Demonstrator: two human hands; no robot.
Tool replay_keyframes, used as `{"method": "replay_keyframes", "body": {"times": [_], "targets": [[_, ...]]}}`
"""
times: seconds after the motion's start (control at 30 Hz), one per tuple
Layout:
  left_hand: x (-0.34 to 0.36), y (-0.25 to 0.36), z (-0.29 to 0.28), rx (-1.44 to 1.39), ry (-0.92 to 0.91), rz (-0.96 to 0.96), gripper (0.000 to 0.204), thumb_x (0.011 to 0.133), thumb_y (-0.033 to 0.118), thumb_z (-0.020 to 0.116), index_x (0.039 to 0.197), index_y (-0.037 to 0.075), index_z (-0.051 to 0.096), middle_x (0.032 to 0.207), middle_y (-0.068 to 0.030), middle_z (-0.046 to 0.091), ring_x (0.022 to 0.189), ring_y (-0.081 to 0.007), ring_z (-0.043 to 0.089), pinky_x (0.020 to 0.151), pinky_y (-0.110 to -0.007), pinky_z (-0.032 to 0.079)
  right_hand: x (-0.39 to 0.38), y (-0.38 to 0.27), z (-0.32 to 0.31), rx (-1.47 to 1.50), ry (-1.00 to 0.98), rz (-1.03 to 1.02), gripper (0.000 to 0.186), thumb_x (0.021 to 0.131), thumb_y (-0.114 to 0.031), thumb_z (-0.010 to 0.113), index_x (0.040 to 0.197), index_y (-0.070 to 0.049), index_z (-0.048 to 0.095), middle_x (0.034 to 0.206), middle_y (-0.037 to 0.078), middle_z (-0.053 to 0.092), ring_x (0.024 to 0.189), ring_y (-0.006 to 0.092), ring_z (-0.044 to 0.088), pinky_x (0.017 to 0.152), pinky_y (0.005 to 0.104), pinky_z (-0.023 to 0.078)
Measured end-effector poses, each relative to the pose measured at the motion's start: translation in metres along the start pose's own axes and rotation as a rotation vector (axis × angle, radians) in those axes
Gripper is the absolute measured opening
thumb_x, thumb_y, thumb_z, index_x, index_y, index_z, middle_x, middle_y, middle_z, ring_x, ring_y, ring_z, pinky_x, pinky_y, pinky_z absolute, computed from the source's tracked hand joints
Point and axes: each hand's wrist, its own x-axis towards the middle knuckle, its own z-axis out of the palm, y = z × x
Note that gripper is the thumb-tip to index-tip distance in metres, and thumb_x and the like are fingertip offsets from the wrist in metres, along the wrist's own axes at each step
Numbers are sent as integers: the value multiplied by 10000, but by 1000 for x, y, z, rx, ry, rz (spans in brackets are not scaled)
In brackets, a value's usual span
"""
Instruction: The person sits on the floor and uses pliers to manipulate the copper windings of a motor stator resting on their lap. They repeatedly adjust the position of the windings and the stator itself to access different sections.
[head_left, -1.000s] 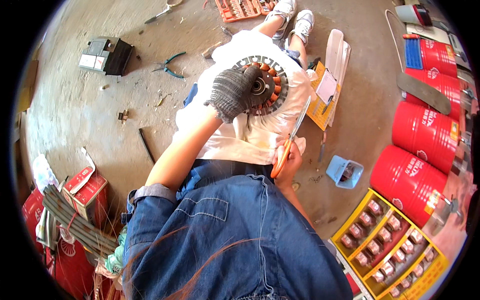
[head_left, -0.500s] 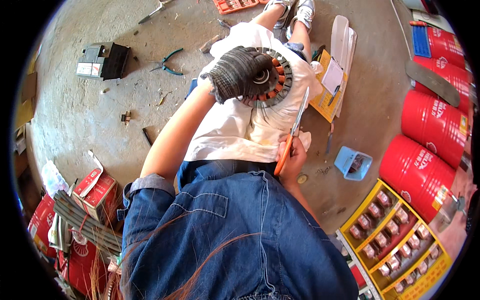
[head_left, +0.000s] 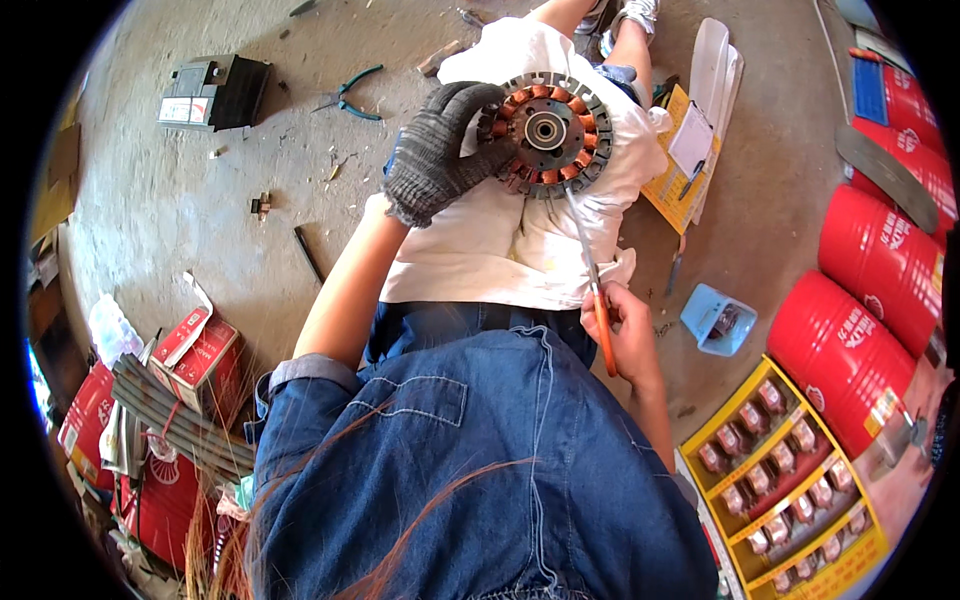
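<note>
A round motor stator (head_left: 546,131), with copper coils around a dark hub, rests over the white cloth (head_left: 460,250) on my lap. My left hand (head_left: 440,155), in a dark grey knitted glove, grips its left edge between thumb and fingers. In my bare right hand (head_left: 630,335) are long scissors (head_left: 603,325) with orange handles, fingers closed round them. The thin metal blades point up and away, and their tip meets the stator's near rim; whether it touches a coil I cannot tell.
Teal-handled pliers (head_left: 352,98) and a black battery (head_left: 215,92) lie on the floor to the left. To the right are a clipboard (head_left: 690,140), a blue plastic container (head_left: 715,320), red drums (head_left: 840,345) and a yellow rack (head_left: 785,480) of small packages.
My left hand has shifted left off the stator's face, uncovering the hub and coils. The scissors have swung leftward, their tip now at the stator's near rim.
</note>
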Motion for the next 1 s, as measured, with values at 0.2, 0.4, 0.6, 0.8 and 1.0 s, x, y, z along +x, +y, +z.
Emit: {"method": "replay_keyframes", "body": {"times": [0.2,0.4,0.6,0.8,1.0], "targets": [[-24,11,-3,40,-48,-129,427,826,191,786,1213,85,638,1181,-165,633,1115,-374,597,974,-460,489,1,-1,-4,-231,-102,93,183,898,-134,717,928,-3,593,814,5,608,744,45,546,653,218,442],[-26,10,8,53,-37,-67,396,839,174,763,1206,86,644,1179,-169,623,1096,-377,604,955,-461,500,7,9,5,-80,41,45,367,869,-276,777,803,0,544,619,47,469,592,101,407,539,300,371],[-32,30,10,-39,92,-198,360,846,109,762,1185,71,646,1111,-133,646,1034,-278,637,875,-379,535,1,11,-1,36,-87,145,183,992,-199,627,915,-37,590,747,-45,537,590,17,449,520,196,350],[-61,65,26,-790,-49,-773,222,979,85,643,1184,7,606,1062,-68,667,911,-127,631,806,-279,539,-1,4,6,123,-64,156,231,996,-264,627,922,-49,590,690,-52,514,529,27,446,475,197,345],[-48,80,25,-1236,-123,-1092,379,974,221,660,1259,-3,547,1141,-180,662,919,-277,707,739,-406,627,6,5,9,74,-13,180,263,972,-276,666,895,-34,600,673,-55,506,550,26,447,492,210,361]]}}
